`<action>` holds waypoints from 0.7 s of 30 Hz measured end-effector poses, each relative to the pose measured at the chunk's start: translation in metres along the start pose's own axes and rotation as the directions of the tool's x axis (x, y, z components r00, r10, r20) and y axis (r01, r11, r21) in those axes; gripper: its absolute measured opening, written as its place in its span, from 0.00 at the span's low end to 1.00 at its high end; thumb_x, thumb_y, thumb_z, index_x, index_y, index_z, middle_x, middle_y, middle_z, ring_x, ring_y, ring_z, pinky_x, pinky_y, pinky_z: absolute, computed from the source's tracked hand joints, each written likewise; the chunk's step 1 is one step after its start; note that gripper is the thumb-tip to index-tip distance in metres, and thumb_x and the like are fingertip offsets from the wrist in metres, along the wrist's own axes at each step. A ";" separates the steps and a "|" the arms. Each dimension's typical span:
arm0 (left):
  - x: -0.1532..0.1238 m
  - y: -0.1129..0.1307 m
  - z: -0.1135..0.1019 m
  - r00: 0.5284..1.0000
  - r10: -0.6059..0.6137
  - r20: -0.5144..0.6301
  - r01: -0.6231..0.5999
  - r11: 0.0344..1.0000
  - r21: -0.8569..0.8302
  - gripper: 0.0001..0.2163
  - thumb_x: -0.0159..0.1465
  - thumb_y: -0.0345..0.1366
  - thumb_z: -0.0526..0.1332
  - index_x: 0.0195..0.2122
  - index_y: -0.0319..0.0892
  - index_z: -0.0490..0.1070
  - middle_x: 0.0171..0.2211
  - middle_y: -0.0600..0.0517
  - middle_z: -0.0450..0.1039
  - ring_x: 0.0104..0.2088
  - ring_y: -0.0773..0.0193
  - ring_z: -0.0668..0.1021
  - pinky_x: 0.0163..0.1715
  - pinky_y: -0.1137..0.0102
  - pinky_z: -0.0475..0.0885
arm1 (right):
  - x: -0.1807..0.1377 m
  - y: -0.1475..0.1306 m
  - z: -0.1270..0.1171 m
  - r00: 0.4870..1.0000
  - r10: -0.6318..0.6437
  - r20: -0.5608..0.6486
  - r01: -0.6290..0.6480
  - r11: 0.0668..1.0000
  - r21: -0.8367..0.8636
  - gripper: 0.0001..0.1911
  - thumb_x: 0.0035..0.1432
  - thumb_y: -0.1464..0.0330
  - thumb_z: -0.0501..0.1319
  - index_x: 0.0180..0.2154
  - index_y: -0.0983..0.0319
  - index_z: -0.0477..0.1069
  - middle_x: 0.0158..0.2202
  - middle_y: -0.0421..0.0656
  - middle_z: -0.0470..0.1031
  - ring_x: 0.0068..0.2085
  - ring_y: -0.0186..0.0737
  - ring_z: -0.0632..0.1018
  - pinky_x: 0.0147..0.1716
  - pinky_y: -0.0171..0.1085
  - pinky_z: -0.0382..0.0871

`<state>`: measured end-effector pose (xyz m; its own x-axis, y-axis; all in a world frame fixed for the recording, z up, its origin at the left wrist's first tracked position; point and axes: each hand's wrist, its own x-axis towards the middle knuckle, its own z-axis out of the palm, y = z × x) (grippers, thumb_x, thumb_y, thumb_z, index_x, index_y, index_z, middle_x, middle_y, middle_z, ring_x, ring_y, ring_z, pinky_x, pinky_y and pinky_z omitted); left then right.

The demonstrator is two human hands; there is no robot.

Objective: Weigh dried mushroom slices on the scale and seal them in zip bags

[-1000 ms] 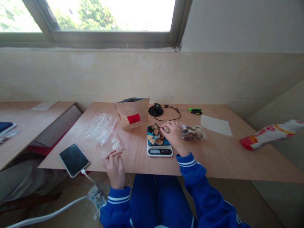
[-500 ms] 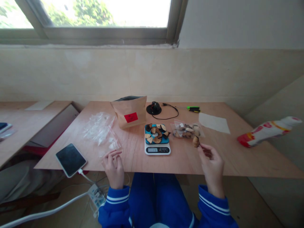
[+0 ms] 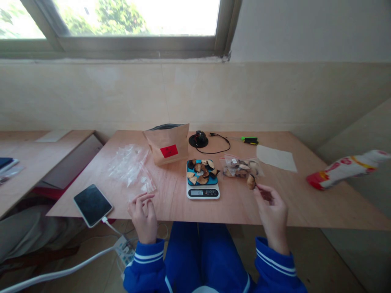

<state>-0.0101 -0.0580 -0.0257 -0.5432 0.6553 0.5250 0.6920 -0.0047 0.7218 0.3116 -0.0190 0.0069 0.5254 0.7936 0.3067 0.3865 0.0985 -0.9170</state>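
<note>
My right hand [image 3: 271, 213] pinches a dried brown slice [image 3: 251, 182] between thumb and fingertips, just above the table right of the scale. The small kitchen scale [image 3: 203, 193] has a white body, a lit display and a blue top. Several similar dried slices [image 3: 201, 173], pale with dark rims, lie on it. Clear zip bags with more slices [image 3: 240, 167] lie behind the held piece. My left hand [image 3: 143, 215] is at the table's front edge with loosely bent fingers apart, holding nothing. It is close to a heap of clear plastic bags [image 3: 128, 167].
A brown paper pouch [image 3: 168, 144] with a red label stands open behind the scale. Behind are a black round-based device [image 3: 198, 139] with a cable, screwdrivers [image 3: 249, 140] and white paper [image 3: 276, 158]. A phone [image 3: 93, 205] lies left; a red-white bottle [image 3: 345, 169] stands right.
The view has shifted very slightly. My left hand has drawn a little left, while my right hand still holds the dried slice in nearly the same place. The scale's displayed figure looks different.
</note>
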 end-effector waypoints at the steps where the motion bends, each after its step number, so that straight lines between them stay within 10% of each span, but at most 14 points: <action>1: 0.000 0.000 0.000 1.000 -0.005 0.000 0.005 1.000 0.000 0.07 0.62 0.34 0.53 0.34 0.43 0.71 0.40 0.47 0.71 0.45 0.56 0.70 0.45 0.59 0.65 | 0.000 0.000 0.000 1.000 0.000 0.000 0.000 1.000 -0.001 0.17 0.49 0.58 0.64 0.35 0.64 0.74 0.31 0.45 0.74 0.31 0.38 0.72 0.33 0.39 0.68; 8: 0.000 -0.001 -0.001 1.000 -0.031 -0.004 0.031 1.000 -0.004 0.08 0.62 0.34 0.53 0.34 0.43 0.72 0.40 0.47 0.70 0.45 0.57 0.70 0.44 0.60 0.66 | -0.001 0.000 0.004 1.000 -0.025 0.014 0.025 1.000 -0.004 0.16 0.50 0.58 0.64 0.35 0.64 0.74 0.31 0.44 0.75 0.30 0.38 0.72 0.32 0.38 0.68; 13: 0.003 -0.003 0.000 0.999 -0.036 0.016 0.036 0.999 -0.023 0.09 0.62 0.36 0.53 0.34 0.42 0.72 0.40 0.46 0.70 0.44 0.55 0.71 0.42 0.59 0.67 | 0.032 -0.056 0.053 0.958 -0.272 0.090 0.269 0.962 0.039 0.11 0.56 0.63 0.62 0.36 0.63 0.74 0.30 0.43 0.74 0.28 0.35 0.71 0.29 0.35 0.67; 21: 0.005 -0.020 -0.008 0.996 -0.084 0.036 0.085 0.996 -0.025 0.10 0.61 0.39 0.53 0.33 0.43 0.71 0.39 0.47 0.70 0.44 0.53 0.72 0.45 0.56 0.67 | 0.112 -0.197 0.202 0.399 -0.781 0.480 0.829 0.532 0.175 0.07 0.61 0.69 0.59 0.37 0.63 0.75 0.34 0.42 0.72 0.35 0.35 0.72 0.38 0.34 0.64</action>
<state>-0.0301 -0.0606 -0.0340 -0.5823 0.6800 0.4456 0.6311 0.0325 0.7750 0.1417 0.1716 0.1704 -0.4557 0.5282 0.7165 0.5079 0.8153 -0.2780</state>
